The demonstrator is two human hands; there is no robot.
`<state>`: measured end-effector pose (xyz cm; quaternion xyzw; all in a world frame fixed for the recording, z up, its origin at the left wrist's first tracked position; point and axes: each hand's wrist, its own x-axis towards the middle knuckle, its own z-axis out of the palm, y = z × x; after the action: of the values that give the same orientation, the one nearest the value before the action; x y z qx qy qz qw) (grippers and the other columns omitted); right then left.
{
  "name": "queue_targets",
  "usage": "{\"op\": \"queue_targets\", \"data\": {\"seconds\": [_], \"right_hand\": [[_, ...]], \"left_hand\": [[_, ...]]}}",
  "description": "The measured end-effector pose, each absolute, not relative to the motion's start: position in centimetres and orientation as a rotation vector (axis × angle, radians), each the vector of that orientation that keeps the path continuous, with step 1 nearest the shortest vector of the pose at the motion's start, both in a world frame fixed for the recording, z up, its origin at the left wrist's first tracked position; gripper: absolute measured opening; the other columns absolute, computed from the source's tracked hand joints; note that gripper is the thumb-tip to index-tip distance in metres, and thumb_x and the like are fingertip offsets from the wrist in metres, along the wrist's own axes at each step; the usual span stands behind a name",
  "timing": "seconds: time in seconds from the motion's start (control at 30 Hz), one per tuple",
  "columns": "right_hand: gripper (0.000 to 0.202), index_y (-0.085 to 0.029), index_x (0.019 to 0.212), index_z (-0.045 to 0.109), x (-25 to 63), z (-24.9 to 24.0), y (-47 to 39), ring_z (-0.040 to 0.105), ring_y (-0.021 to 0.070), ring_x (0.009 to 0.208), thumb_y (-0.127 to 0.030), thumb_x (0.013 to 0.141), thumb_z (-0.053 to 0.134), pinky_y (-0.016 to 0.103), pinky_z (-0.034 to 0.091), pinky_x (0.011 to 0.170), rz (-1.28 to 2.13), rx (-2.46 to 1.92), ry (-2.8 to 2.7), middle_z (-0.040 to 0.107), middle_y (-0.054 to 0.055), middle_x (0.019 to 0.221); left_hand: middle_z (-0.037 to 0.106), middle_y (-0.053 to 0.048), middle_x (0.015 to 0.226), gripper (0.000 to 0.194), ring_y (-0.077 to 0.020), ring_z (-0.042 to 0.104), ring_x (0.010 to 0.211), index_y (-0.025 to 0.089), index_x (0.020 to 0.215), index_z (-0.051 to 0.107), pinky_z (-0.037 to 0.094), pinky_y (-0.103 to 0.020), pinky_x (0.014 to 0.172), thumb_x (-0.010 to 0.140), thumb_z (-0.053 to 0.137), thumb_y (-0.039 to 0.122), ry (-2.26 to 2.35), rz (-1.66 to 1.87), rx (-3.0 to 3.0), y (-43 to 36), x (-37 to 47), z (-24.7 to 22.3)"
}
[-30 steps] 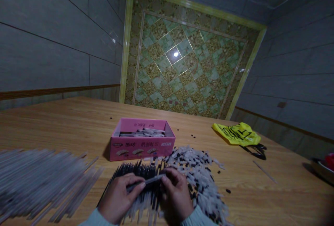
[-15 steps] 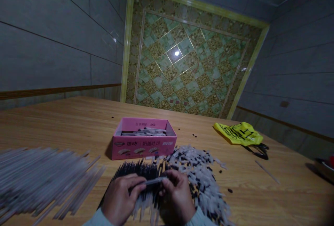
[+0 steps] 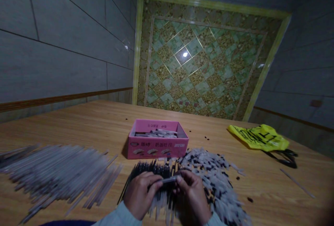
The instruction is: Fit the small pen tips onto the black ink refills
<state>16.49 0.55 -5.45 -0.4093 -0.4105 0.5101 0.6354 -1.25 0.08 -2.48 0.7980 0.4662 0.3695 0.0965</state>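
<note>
Between my hands is a thin translucent tube (image 3: 169, 180), held roughly level. My left hand (image 3: 142, 193) pinches its left end with thumb and index finger; my right hand (image 3: 193, 193) pinches the right end. Beneath and behind them lies a bundle of dark thin sticks (image 3: 148, 167) with pale lower ends. Just beyond stands a pink open box (image 3: 158, 148), holding several pale sticks (image 3: 161, 134). To the right of my right hand spreads a heap of small clear and black pieces (image 3: 221, 187).
A wide pile of long translucent tubes (image 3: 62, 174) covers the left of the wooden table (image 3: 91, 118). At the right lie a yellow bag (image 3: 261, 137) with black straps and a single thin stick (image 3: 297, 183).
The view has turned left, so the table items appear farther right. Both hands still hold the tube in much the same pose.
</note>
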Motion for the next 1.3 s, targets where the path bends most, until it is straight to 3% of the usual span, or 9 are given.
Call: {"op": "queue_targets", "data": {"seconds": [0.07, 0.13, 0.3, 0.4, 0.67, 0.83, 1.1, 1.2, 1.3], "right_hand": [[0.028, -0.014, 0.081, 0.062, 16.9, -5.4, 0.7, 0.052, 0.0107, 0.050, -0.030, 0.061, 0.074, 0.020, 0.042, 0.043, 1.157, -0.961, -0.825, 0.059, -0.001, 0.060], [0.034, -0.016, 0.089, 0.060, 17.2, -5.2, 0.6, 0.053, 0.0112, 0.053, -0.031, 0.062, 0.074, 0.019, 0.040, 0.042, 1.132, -0.959, -0.675, 0.060, -0.001, 0.065], [0.031, -0.018, 0.091, 0.060, 17.2, -4.4, 0.4, 0.055, 0.0119, 0.057, -0.033, 0.065, 0.071, 0.017, 0.038, 0.043, 1.078, -0.930, -0.599, 0.062, -0.001, 0.068], [0.030, -0.018, 0.088, 0.061, 17.0, -4.3, 0.5, 0.054, 0.0117, 0.054, -0.032, 0.064, 0.072, 0.018, 0.038, 0.042, 1.071, -0.946, -0.609, 0.060, -0.002, 0.064], [0.031, -0.018, 0.089, 0.061, 17.6, -4.2, 0.5, 0.057, 0.0121, 0.055, -0.035, 0.065, 0.071, 0.020, 0.044, 0.046, 0.974, -0.957, -0.720, 0.064, 0.000, 0.070], [0.035, -0.015, 0.091, 0.062, 18.5, -0.6, 3.5, 0.060, 0.0150, 0.065, -0.039, 0.066, 0.069, 0.024, 0.050, 0.051, 0.766, -0.982, -0.883, 0.066, 0.004, 0.081], [0.048, -0.007, 0.103, 0.057, 17.1, 4.2, 9.9, 0.062, 0.0153, 0.055, -0.036, 0.066, 0.064, 0.027, 0.049, 0.050, 0.783, -1.023, -1.099, 0.066, 0.006, 0.068], [0.037, -0.009, 0.094, 0.062, 17.5, 3.3, 8.2, 0.061, 0.0171, 0.059, -0.034, 0.067, 0.061, 0.025, 0.045, 0.046, 0.737, -1.088, -1.238, 0.067, 0.007, 0.071], [0.018, -0.013, 0.079, 0.068, 18.6, 1.5, 5.6, 0.060, 0.0180, 0.063, -0.023, 0.065, 0.060, 0.027, 0.045, 0.054, 0.682, -1.165, -1.420, 0.068, 0.006, 0.071]], "left_hand": [[0.068, -0.006, 0.098, 0.031, -0.0189, 0.059, 0.093, 0.023, 0.103, 0.064, 0.045, -0.028, 0.080, 0.083, 0.043, 0.034, 1.520, 1.159, 2.371, 0.8, -2.4, -1.9], [0.067, -0.010, 0.098, 0.033, -0.0225, 0.059, 0.093, 0.019, 0.098, 0.064, 0.043, -0.034, 0.080, 0.084, 0.038, 0.035, 1.865, 1.120, 2.334, 1.6, -4.2, -1.3], [0.068, -0.016, 0.086, 0.022, -0.0313, 0.062, 0.086, 0.016, 0.077, 0.064, 0.043, -0.039, 0.070, 0.071, 0.051, 0.033, 2.419, 0.361, 2.039, 3.3, -8.8, -0.9], [0.068, -0.015, 0.093, 0.017, -0.0317, 0.061, 0.090, 0.018, 0.078, 0.062, 0.041, -0.039, 0.070, 0.067, 0.054, 0.028, 2.469, 0.227, 1.969, 3.5, -9.7, -1.5], [0.068, -0.018, 0.094, 0.025, -0.0317, 0.063, 0.088, 0.016, 0.080, 0.063, 0.043, -0.039, 0.068, 0.068, 0.043, 0.007, 2.351, 0.210, 2.019, 2.9, -9.0, -1.6], [0.068, -0.020, 0.092, 0.024, -0.0335, 0.063, 0.087, 0.012, 0.083, 0.065, 0.043, -0.041, 0.070, 0.068, 0.046, 0.012, 2.331, 0.230, 2.041, 2.7, -8.2, -1.8], [0.069, -0.020, 0.092, 0.026, -0.0347, 0.063, 0.089, 0.011, 0.081, 0.065, 0.043, -0.041, 0.070, 0.070, 0.041, 0.010, 2.334, 0.240, 2.048, 2.6, -8.0, -1.7], [0.069, -0.019, 0.089, 0.025, -0.0325, 0.064, 0.086, 0.013, 0.078, 0.064, 0.044, -0.040, 0.068, 0.071, 0.040, 0.010, 2.314, 0.281, 2.031, 2.4, -8.1, -1.1], [0.068, -0.018, 0.090, 0.026, -0.0310, 0.064, 0.083, 0.015, 0.084, 0.061, 0.044, -0.039, 0.067, 0.076, 0.037, 0.016, 2.296, 0.515, 2.057, 2.2, -7.7, -0.4]]}}
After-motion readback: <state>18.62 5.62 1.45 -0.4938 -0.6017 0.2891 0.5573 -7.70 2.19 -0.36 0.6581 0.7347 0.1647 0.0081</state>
